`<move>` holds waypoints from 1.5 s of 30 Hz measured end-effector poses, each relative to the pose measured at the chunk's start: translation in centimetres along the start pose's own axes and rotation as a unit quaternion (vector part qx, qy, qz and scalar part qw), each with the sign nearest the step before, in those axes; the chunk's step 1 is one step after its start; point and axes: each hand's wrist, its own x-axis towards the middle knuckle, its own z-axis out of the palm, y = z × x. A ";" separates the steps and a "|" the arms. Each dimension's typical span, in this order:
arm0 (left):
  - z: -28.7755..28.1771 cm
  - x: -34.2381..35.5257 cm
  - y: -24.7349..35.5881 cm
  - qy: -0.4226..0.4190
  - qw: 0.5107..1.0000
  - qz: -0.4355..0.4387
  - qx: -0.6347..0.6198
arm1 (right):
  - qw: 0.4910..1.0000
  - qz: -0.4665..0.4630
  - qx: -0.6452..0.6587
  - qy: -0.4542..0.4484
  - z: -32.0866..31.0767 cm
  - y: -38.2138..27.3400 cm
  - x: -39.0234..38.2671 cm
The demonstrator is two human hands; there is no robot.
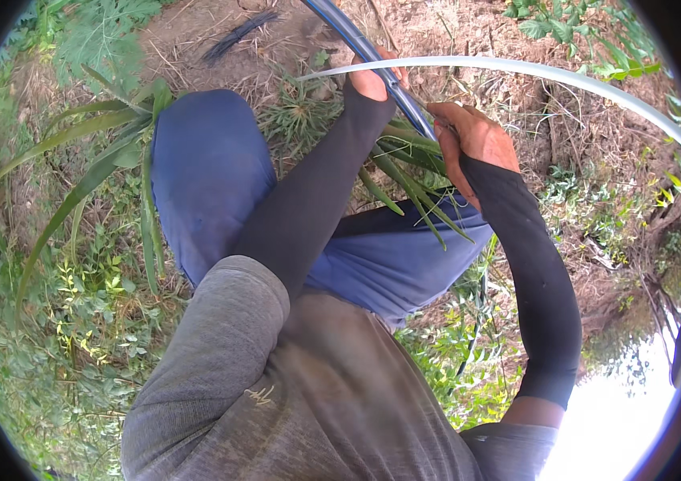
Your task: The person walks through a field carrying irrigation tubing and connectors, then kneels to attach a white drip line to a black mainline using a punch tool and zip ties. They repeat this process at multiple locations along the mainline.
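My left hand [370, 83] is wrapped round a dark blue, glossy hose [346, 32], which slants down from the top edge toward my right hand. Over my left wrist and the hose arches a long whitish strip or thin tube [533, 67]; whether it touches them I cannot tell. Beside the hose's lower stretch, my right hand [480, 138] is closed with its fingers bent inward. What its fingertips pinch is too small to make out. Long, narrow green leaves [408, 178] spread out below and between my hands, over my right leg.
Spiky long-leaved plant [108, 152] stands left of my bent knee [208, 152]. A bundle of dark fibres [238, 38] lies on the brown soil [184, 40] ahead. Low weeds [84, 321] grow at the left, and leafy stems [573, 24] at the upper right.
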 end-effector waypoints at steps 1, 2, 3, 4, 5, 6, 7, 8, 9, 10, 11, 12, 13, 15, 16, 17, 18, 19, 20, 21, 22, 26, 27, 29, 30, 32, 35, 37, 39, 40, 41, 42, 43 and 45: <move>-0.1 0.0 -0.1 -0.008 1.000 0.001 0.002 | 1.000 0.004 -0.006 -0.007 0.0 -0.1 0.0; -0.2 0.1 -0.1 -0.008 1.000 -0.002 -0.009 | 1.000 0.008 -0.012 -0.014 0.0 -0.2 0.1; -0.2 0.1 -0.2 -0.008 1.000 -0.006 -0.020 | 1.000 0.012 -0.017 -0.020 0.0 -0.2 0.1; -0.4 0.2 -0.3 -0.008 0.999 -0.009 -0.031 | 1.000 -0.003 -0.021 -0.012 0.1 -0.1 0.1; -0.6 0.2 -0.4 -0.019 0.999 -0.010 -0.034 | 1.000 -0.017 -0.024 -0.004 0.3 0.1 0.2; -0.8 0.3 -0.4 -0.031 0.999 -0.010 -0.037 | 0.999 -0.032 -0.027 0.004 0.4 0.2 0.3; -1.0 0.5 -0.4 -0.042 0.998 -0.009 -0.040 | 0.995 -0.060 -0.085 -0.006 0.3 0.1 0.5; -1.3 0.7 -0.4 -0.043 0.998 -0.006 -0.037 | 0.986 -0.088 -0.142 -0.015 0.1 -0.3 0.7; -1.5 0.8 -0.4 -0.045 0.998 -0.002 -0.035 | 0.973 -0.116 -0.199 -0.024 -0.1 -0.6 1.0; -1.3 0.7 -0.6 -0.045 0.998 -0.004 -0.034 | 0.963 -0.138 -0.230 -0.026 -0.1 -1.0 1.0; -1.2 0.7 -0.6 -0.036 0.999 -0.001 -0.028 | 0.952 -0.159 -0.261 -0.028 0.0 -1.7 1.1; -1.1 0.7 -0.6 -0.026 0.999 0.002 -0.023 | 0.939 -0.181 -0.291 -0.031 0.1 -2.2 1.2; -1.2 0.7 -0.6 -0.017 1.000 0.008 -0.017 | 0.941 -0.173 -0.288 -0.033 0.2 -2.4 1.4; -1.4 1.0 -0.4 0.012 1.000 -0.022 -0.007 | 0.946 -0.156 -0.280 -0.038 0.8 -2.5 1.9; -1.6 1.1 -0.4 0.027 0.999 -0.036 -0.002 | 0.962 -0.141 -0.233 -0.011 1.6 -1.3 2.4; -1.9 1.0 -0.5 0.017 0.999 -0.032 0.001 | 0.993 -0.074 -0.076 -0.055 1.5 -0.8 2.9; -2.1 0.8 -0.7 0.008 1.000 -0.028 0.003 | 0.984 0.068 0.116 -0.118 0.9 -0.3 3.5; -2.2 0.7 -0.7 0.000 1.000 -0.023 0.008 | 0.914 0.205 0.303 -0.173 0.0 -0.1 4.2; -2.2 0.8 -0.9 0.017 1.000 -0.011 0.018 | 0.859 0.283 0.372 -0.209 -0.7 0.1 4.8; -2.1 1.0 -1.0 0.005 1.000 -0.013 0.012 | 0.937 0.186 0.234 -0.181 -0.6 -0.1 4.6; -2.1 1.2 -0.9 -0.005 1.000 -0.014 0.008 | 0.982 0.080 0.089 -0.149 -0.4 -0.5 4.1; -2.0 1.2 -0.5 0.001 1.000 0.001 -0.011 | 0.967 -0.121 -0.214 -0.063 0.8 -2.7 3.4; -1.8 1.1 -0.4 -0.004 1.000 0.016 0.006 | 0.966 -0.130 -0.217 -0.057 1.2 -2.5 3.8; -1.4 0.7 -0.6 -0.015 0.998 0.041 0.037 | 0.974 0.082 -0.039 -0.206 0.3 -0.7 6.1; -0.9 0.2 -0.9 0.054 0.998 -0.015 -0.010 | 0.882 0.234 0.338 -0.231 -0.8 0.7 5.8; -0.2 0.1 -0.8 0.060 0.998 0.015 0.021 | 0.866 0.259 0.348 -0.247 -1.2 1.4 6.4; 0.0 0.4 -0.5 0.056 0.997 0.033 0.049 | 0.978 -0.063 -0.150 -0.133 -0.6 -0.7 4.4; -0.2 0.6 -0.2 0.065 0.997 0.031 0.041 | 0.959 -0.127 -0.226 -0.116 -0.4 -2.4 4.3; -0.7 0.7 0.3 0.091 0.996 0.023 0.011 | 0.979 0.020 -0.106 -0.172 0.3 -1.5 5.7; -1.1 0.0 0.5 0.051 0.999 -0.017 0.006 | 0.974 0.094 0.084 -0.191 1.0 0.0 6.0; -1.1 0.1 0.3 0.069 0.997 -0.005 0.025 | 0.931 0.173 0.264 -0.183 1.2 0.7 6.3; -1.0 0.1 0.1 0.087 0.995 0.007 0.044 | 0.889 0.221 0.334 -0.224 0.8 1.6 6.4; -1.2 0.1 0.0 0.107 0.992 0.021 0.065 | 0.836 0.264 0.401 -0.264 0.3 1.7 6.5; -1.9 0.5 0.5 0.116 0.993 -0.030 0.013 | 0.825 0.275 0.436 -0.233 1.3 1.6 6.2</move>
